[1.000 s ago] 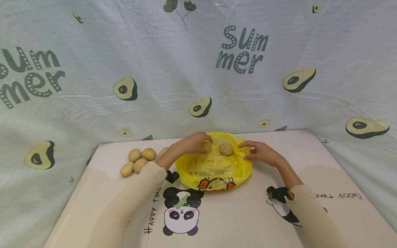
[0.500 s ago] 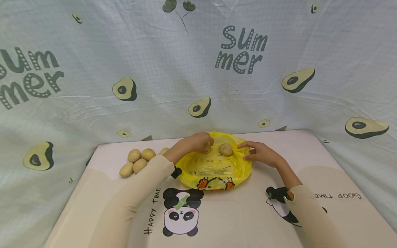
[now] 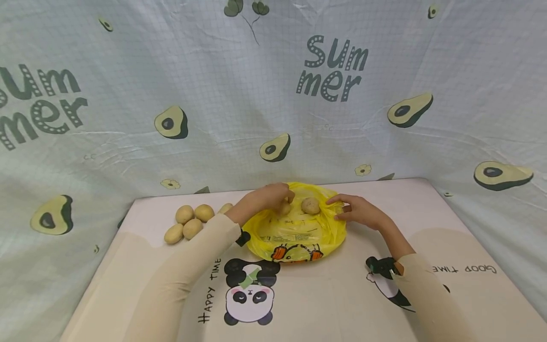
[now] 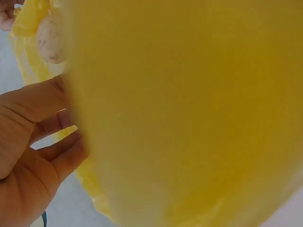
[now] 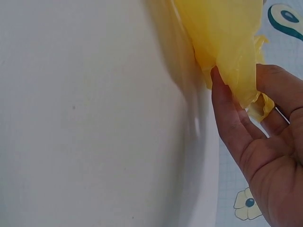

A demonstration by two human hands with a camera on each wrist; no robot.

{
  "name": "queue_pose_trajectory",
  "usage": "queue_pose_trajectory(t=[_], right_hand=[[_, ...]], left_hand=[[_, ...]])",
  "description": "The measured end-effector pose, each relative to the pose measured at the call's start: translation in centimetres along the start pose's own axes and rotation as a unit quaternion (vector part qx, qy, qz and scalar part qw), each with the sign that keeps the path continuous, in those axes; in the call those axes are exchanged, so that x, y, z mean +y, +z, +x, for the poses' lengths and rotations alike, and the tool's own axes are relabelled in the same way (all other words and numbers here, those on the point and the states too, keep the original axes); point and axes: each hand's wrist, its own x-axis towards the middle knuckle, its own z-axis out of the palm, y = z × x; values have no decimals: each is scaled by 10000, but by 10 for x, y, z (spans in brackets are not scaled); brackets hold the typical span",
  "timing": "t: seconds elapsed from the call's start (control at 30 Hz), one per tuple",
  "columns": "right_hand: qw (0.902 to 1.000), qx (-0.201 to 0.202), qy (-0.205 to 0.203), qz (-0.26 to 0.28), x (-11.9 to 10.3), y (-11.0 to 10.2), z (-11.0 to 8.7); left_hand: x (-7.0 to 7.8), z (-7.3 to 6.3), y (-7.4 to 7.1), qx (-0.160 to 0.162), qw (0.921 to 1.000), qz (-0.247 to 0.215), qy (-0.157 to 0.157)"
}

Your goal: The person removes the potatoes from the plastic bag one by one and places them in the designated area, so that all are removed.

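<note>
A yellow plastic bag (image 3: 295, 255) with a printed cartoon face lies wide-mouthed at the middle of the table. My left hand (image 3: 269, 195) reaches into its left side, fingers curled over a potato (image 3: 285, 208). In the left wrist view, yellow plastic hides the fingertips and that potato. Another potato (image 3: 310, 205) rests inside the bag, right of the left hand. On the bag's right side, my right hand (image 3: 360, 211) pinches the rim; the right wrist view has crumpled plastic (image 5: 227, 61) between thumb and fingers.
Several loose potatoes (image 3: 193, 229) lie left of the bag, one potato (image 3: 225, 208) partly behind the left forearm. The table (image 3: 316, 304) bears panda prints. A patterned cloth (image 3: 222, 95) hangs along its back edge.
My left hand has moved slightly right and deeper into the bag, lowering its potato. The right hand stays at the rim, and the other potatoes lie as before.
</note>
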Motion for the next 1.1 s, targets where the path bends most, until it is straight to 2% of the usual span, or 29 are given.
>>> queue_pose_trajectory(t=[0.3,0.57,0.8,0.87,0.97,1.1], right_hand=[[10000,58,48,-4,-3,1,-1],[9999,98,49,-41,-1,1,-2],[9997,139,-24,-215,0,2,-2],[9996,148,-28,-241,0,2,-2],[9995,150,-7,-260,0,2,-2],[9996,156,30,-232,-1,2,-3]], left_hand=[[6,3,-3,-239,9993,-281,-77],[7,6,-4,-280,9990,-335,-103],[9,3,-4,-454,9973,-494,-290],[9,0,-6,-362,9977,-561,-154],[7,-7,-11,-85,9972,-676,314],[6,-18,-18,104,9893,-1071,988]])
